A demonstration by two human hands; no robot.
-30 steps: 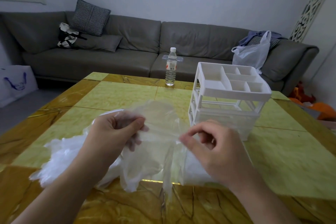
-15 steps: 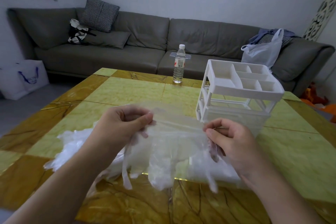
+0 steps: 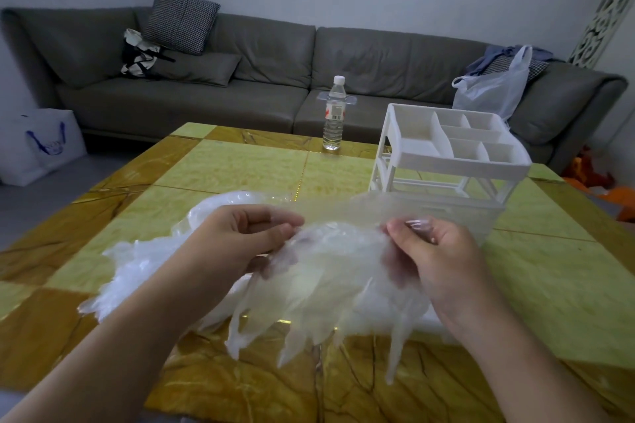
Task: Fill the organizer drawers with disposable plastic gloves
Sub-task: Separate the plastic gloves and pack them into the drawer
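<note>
Several clear plastic gloves [image 3: 330, 282] hang in a bunch above the table, fingers dangling down. My left hand [image 3: 237, 237] pinches their left edge and my right hand [image 3: 433, 257] pinches the right edge, stretching the cuffs between them. A larger heap of gloves [image 3: 144, 264] lies on the yellow table under my left forearm. The white organizer [image 3: 450, 161] stands just behind my right hand, with a divided tray on top and an open frame below. A white drawer edge [image 3: 433, 323] shows beneath the held gloves.
A water bottle [image 3: 334, 113] stands at the table's far edge. Behind it runs a grey sofa [image 3: 240, 79] with cushions and a plastic bag [image 3: 494, 86]. A white shopping bag [image 3: 41, 144] sits on the floor at left.
My hands have moved apart and spread the bunch of gloves wider between them. The dangling fingers have swung lower, and the view has shifted left.
</note>
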